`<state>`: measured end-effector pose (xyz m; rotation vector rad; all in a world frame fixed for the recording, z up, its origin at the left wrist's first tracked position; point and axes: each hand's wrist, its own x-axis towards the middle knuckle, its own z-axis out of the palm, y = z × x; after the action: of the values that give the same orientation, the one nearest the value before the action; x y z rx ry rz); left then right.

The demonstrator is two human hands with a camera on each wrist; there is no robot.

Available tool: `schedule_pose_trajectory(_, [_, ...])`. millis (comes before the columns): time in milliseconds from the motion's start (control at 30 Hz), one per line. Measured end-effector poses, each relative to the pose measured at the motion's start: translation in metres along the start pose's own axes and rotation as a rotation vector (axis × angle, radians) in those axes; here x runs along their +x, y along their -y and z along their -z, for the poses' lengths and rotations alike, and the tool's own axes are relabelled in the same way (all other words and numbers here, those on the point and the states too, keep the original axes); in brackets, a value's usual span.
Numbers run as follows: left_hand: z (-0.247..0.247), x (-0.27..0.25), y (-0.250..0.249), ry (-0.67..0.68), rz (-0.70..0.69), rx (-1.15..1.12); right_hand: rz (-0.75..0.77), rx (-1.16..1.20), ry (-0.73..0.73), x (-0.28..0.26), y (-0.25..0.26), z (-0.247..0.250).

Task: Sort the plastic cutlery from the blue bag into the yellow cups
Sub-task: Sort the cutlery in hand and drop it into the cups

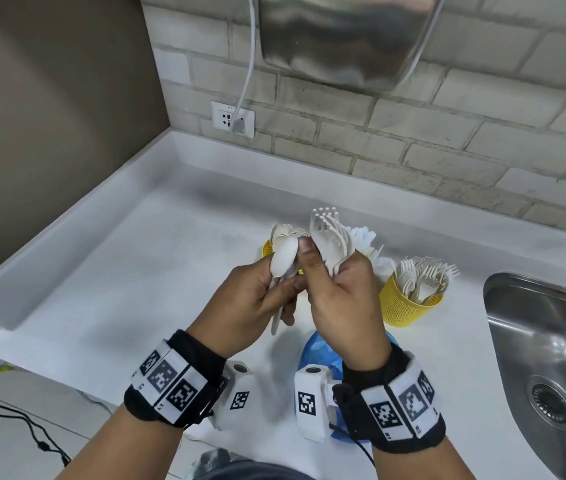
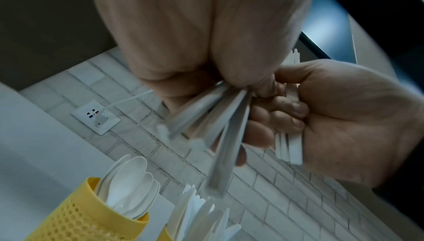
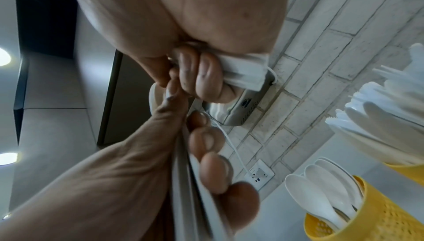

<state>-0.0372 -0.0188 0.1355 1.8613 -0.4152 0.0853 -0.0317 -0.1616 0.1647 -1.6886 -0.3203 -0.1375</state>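
Two hands are raised together above the white counter (image 1: 129, 271), touching at the thumbs. My left hand (image 1: 257, 296) is curled round a bundle of white spoons (image 1: 283, 258), bowls up, handles running down through the fist. My right hand (image 1: 343, 306) is curled round a bundle of white forks (image 1: 330, 237), tines up; the right wrist view shows the fork handles (image 3: 243, 71) clamped under the fingers (image 3: 206, 74).

Directly below the hands, on the near counter, lies the blue bag (image 1: 312, 355), partly hidden by the right wrist. Beyond the hands stand three yellow cups: the spoon cup (image 3: 385, 214) at far left, a knife cup (image 2: 169, 234) with white knives (image 1: 364, 240) in the middle, mostly hidden, and the fork cup (image 1: 402, 303) at right, holding forks. Further right is the steel sink (image 1: 548, 358). On the far brick wall are a socket (image 1: 233, 119) and a metal dryer (image 1: 340, 39).
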Motion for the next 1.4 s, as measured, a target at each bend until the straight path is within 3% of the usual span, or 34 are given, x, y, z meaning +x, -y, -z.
schedule_pose_trajectory(167, [0.002,-0.003,-0.002,0.13,0.121,-0.09,-0.039,0.163,0.086,0.0,0.009,0.007])
schedule_pose_trajectory(333, [0.004,-0.003,-0.001,0.228,0.161,-0.043,-0.11,0.118,0.249,0.003,0.01,0.019])
schedule_pose_trajectory(433, [0.003,-0.002,-0.002,0.231,0.125,-0.057,-0.043,0.005,0.258,0.004,0.012,0.024])
schedule_pose_trajectory(567, [0.004,-0.001,0.007,0.139,0.083,-0.016,0.06,-0.141,0.168,0.01,0.007,0.026])
schedule_pose_trajectory(733, [0.01,-0.002,0.016,-0.032,0.068,0.089,0.07,-0.159,0.189,0.017,-0.001,0.029])
schedule_pose_trajectory(933, [0.009,-0.004,0.021,-0.029,0.17,-0.137,-0.051,0.085,0.164,0.02,-0.014,0.02])
schedule_pose_trajectory(1100, [0.012,-0.001,0.029,-0.055,0.217,-0.272,-0.33,0.659,0.034,0.027,-0.026,0.026])
schedule_pose_trajectory(1233, [0.012,0.006,0.03,-0.112,0.202,-0.361,-0.341,0.826,-0.028,0.024,-0.036,0.037])
schedule_pose_trajectory(1400, [0.016,0.036,0.032,-0.202,0.182,-0.316,-0.362,0.891,-0.189,0.02,-0.046,0.058])
